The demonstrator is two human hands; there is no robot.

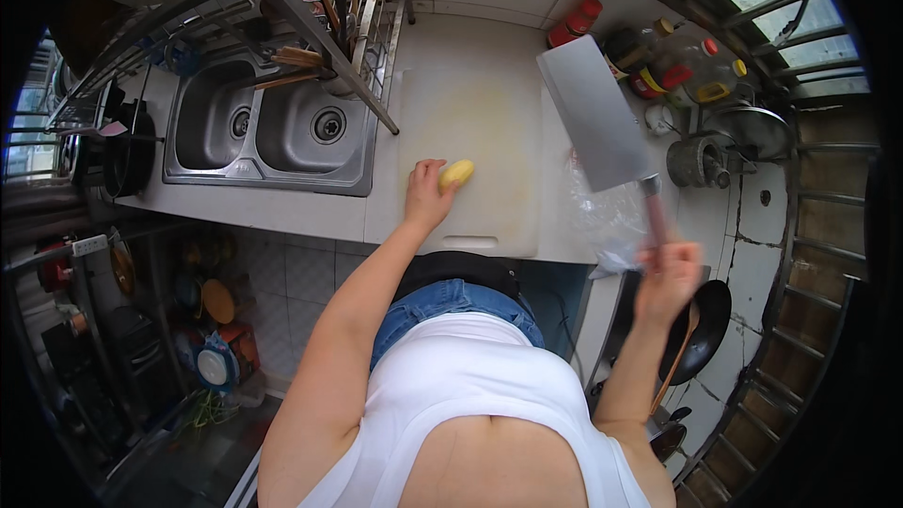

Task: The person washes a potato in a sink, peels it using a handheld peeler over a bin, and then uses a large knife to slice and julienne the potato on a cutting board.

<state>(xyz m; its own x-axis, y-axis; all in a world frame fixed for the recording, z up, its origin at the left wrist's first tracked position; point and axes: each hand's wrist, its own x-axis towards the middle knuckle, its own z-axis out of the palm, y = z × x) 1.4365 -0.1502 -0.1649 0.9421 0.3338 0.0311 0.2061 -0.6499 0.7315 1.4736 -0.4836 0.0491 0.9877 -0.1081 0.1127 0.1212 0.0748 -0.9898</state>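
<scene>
A yellow, oval peeled potato lies on a white plastic cutting board. My left hand rests on the board at the potato's left side, thumb and fingers against it. My right hand holds a cleaver by its brown handle, raised to the right of the board. The broad blade points up and left, over the counter and a clear plastic bag. The right hand is slightly blurred.
A double steel sink and a metal dish rack with chopsticks stand left of the board. Bottles and a stone mortar stand at the back right. A black wok with a wooden utensil lies beyond my right forearm.
</scene>
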